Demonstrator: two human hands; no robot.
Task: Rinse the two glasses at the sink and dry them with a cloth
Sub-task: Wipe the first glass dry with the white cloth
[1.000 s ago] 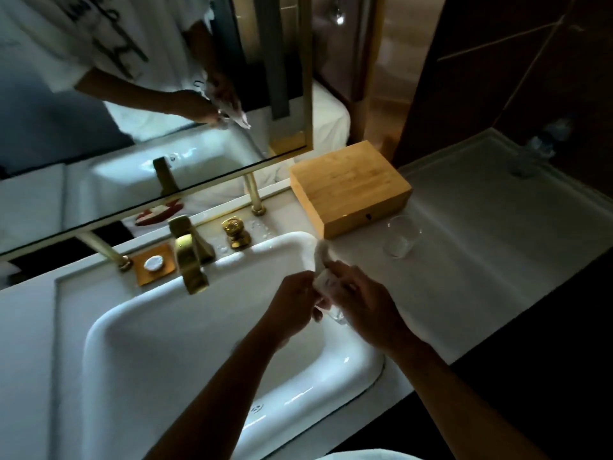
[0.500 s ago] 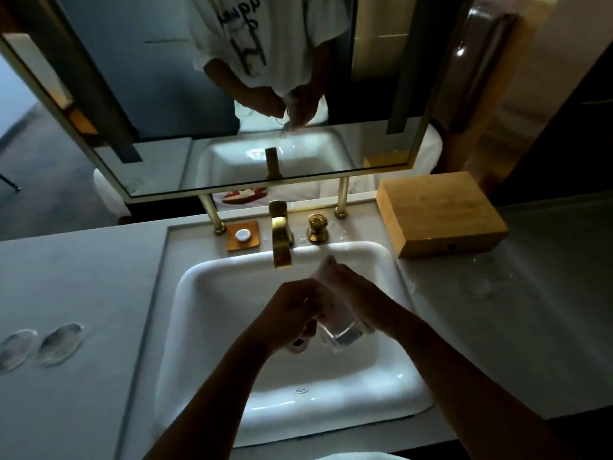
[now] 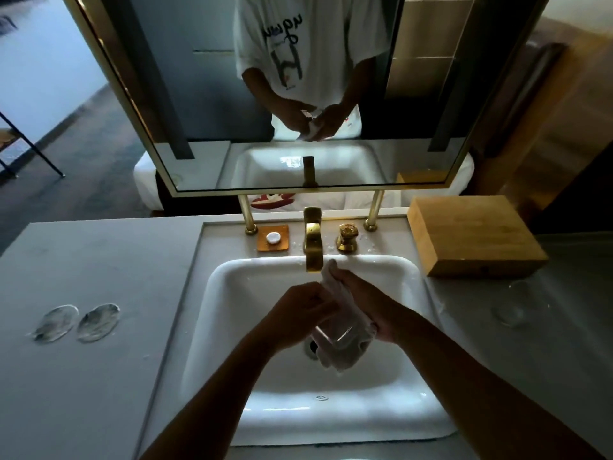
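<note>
Over the sink (image 3: 232, 327), just below the tap (image 3: 313, 240): glass (image 3: 333, 333) held tilted, wrapped in white cloth (image 3: 345, 313). Kept above the basin presumably so drips land in the bowl, not on the counter (image 3: 99, 277).

Right hand (image 3: 368, 303) curled round the cloth-covered glass from the far side, cupping it; cloth bunched between palm and glass, tail sticking up toward the tap, rest hanging below. Probably gripped through the cloth so the outside dries while held and no bare-finger marks.

Left hand (image 3: 298, 310) curled at the near side, fingers closed on the cloth or the glass rim; exact contact hidden by the knuckles, cannot tell which. Likely steadying or turning against the right hand.

No water visibly running from the tap, so drying step, not rinsing.

Second glass (image 3: 512, 307) upright on the counter at right, in front of the wooden box (image 3: 471, 234), well apart from the hands; faint, hard to see whether wet or dry. Parked out of the way, clear of the splash zone.

Two round clear discs (image 3: 78, 322) on the left counter, side by side, possibly coasters or lids; untouched.

Soap dish (image 3: 273, 239) and knob (image 3: 347, 237) behind the basin, droplets near them.

Mirror (image 3: 199, 94) shows both hands on the cloth bundle.

Judged roughly halfway through or later; slippery glass the main risk.
</note>
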